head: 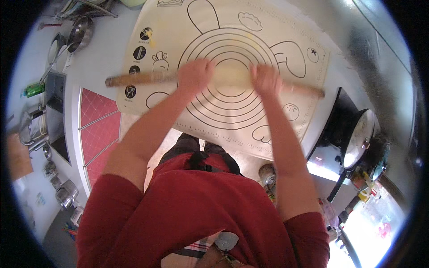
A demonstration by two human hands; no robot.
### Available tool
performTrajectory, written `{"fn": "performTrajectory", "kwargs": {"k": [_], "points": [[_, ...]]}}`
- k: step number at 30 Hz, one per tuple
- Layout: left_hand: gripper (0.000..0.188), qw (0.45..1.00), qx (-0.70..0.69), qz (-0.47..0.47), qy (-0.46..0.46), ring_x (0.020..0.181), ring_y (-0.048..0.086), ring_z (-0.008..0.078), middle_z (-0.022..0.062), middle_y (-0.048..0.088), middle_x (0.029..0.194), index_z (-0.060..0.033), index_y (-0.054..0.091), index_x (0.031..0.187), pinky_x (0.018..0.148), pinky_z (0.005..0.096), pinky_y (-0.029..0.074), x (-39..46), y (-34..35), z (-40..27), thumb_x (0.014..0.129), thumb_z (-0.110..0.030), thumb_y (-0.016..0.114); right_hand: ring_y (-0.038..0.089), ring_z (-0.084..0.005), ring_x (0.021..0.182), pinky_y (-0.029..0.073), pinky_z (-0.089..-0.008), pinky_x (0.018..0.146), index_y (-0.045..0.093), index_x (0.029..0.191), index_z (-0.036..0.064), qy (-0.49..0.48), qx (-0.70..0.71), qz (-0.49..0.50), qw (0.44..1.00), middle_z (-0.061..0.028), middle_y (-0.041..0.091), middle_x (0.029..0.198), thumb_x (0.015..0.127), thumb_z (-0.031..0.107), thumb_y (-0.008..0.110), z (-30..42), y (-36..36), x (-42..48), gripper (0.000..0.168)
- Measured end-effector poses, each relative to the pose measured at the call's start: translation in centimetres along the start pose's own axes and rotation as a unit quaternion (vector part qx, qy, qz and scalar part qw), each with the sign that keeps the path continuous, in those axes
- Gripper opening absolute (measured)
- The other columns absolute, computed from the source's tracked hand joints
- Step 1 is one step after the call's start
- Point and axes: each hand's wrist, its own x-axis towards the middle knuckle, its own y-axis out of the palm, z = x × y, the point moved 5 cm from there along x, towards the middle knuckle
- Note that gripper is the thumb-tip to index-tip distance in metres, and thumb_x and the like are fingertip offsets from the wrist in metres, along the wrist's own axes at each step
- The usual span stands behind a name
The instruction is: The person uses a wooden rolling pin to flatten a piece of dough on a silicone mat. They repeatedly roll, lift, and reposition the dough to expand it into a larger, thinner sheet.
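Observation:
Both my hands grip a long wooden rolling pin (144, 79) that lies crosswise over a cream baking mat (231, 110) printed with rings and line drawings. My left hand (195, 75) is closed around it left of the rings' centre. Right of the centre, my right hand (267, 78) holds it with curled fingers. The pin's ends stick out past both hands. Between the hands the pin is blurred, with a pale yellow patch, seemingly dough (232, 75), around it. Small yellow bits (151, 39) lie on the mat's upper left.
A black cooktop (331, 124) and a lidded pan (359, 139) stand on the right. At the left are a sink (55, 87), a green bottle (34, 89) and a metal pan (80, 33). Below the counter, a metal canister (267, 174) stands near my legs.

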Motion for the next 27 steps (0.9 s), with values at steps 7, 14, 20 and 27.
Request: {"fn": "performTrajectory", "kwargs": {"k": [7,14,20,27], "points": [[0.022,0.987,-0.024,-0.100,0.127,0.093,0.064,0.0361,0.0127,0.064,0.103,-0.0086,0.062,0.106,0.081,0.0483,0.049,-10.6,-0.6,-0.8,0.089,-0.023,0.064,0.056,-0.0330,0.088,0.044,-0.0480,0.077,0.062,0.094,0.010,-0.049,0.082,-0.208,0.973,-0.0110,0.059,0.093,0.083,0.030,0.067,1.6,0.2,-11.4,0.024],[0.031,0.979,-0.030,-0.107,0.170,0.091,0.064,0.0358,0.0121,0.064,0.104,-0.0099,0.061,0.114,0.079,0.0490,0.051,-1.8,-0.4,-0.7,0.087,-0.023,0.067,0.059,-0.0325,0.090,0.047,-0.0481,0.077,0.062,0.093,0.013,-0.016,0.095,-0.191,0.977,-0.0066,0.060,0.092,0.086,0.031,0.068,0.8,0.2,-2.4,0.020],[0.041,0.977,-0.004,-0.135,0.164,0.108,0.062,0.0334,0.0099,0.064,0.118,-0.0092,0.061,0.124,0.086,0.0465,0.051,-4.3,-0.1,-3.5,0.089,-0.031,0.066,0.056,-0.0323,0.104,0.043,-0.0493,0.090,0.062,0.110,0.013,-0.082,0.010,-0.185,0.979,-0.0095,0.059,0.108,0.088,0.043,0.067,5.1,-0.9,-5.6,0.037],[0.065,0.982,-0.006,-0.044,0.185,0.114,0.060,0.0325,0.0093,0.058,0.129,-0.0099,0.057,0.133,0.095,0.0465,0.051,-1.2,-0.4,-4.0,0.081,-0.043,0.077,0.057,-0.0316,0.105,0.050,-0.0453,0.083,0.070,0.106,0.012,-0.098,0.058,-0.093,0.989,-0.0105,0.061,0.112,0.085,0.053,0.072,4.4,-1.1,0.1,0.046]]}}
